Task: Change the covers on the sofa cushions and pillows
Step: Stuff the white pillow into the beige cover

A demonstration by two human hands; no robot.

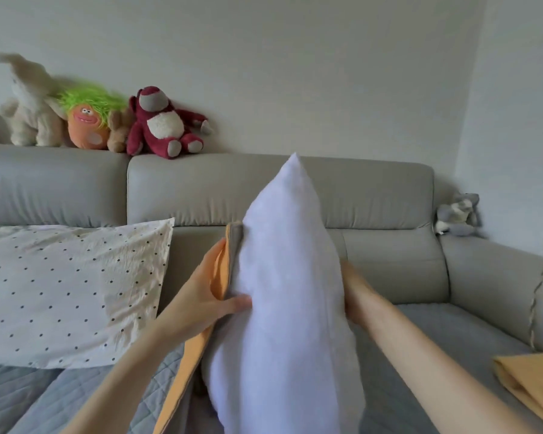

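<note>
A white pillow insert [282,296] stands upright nearest the camera, its top corner pointing up in front of the sofa backrest [279,189] and its lower part running out of the bottom of the view. Along its left edge hangs an orange cover [223,270] with a grey inner face, only partly around the insert. The left hand [210,292] pinches that cover edge – thumb on the insert side, fingers curled behind the orange cloth. The right hand [355,292] lies against the insert's right side, mostly hidden behind it, so whether its fingers are spread or curled cannot be told.

To the left, a white pillow with black dots [69,289] lies on the seat, leaning on the backrest. A folded orange cloth [533,389] sits on the seat at the lower right. The seat carries a grey quilted throw [76,393].

On top of the backrest at the left sit three plush toys – a cream one [32,111], an orange one with green hair [88,120] and a dark red bear [163,123]. A grey plush [458,214] rests on the sofa's right corner.
</note>
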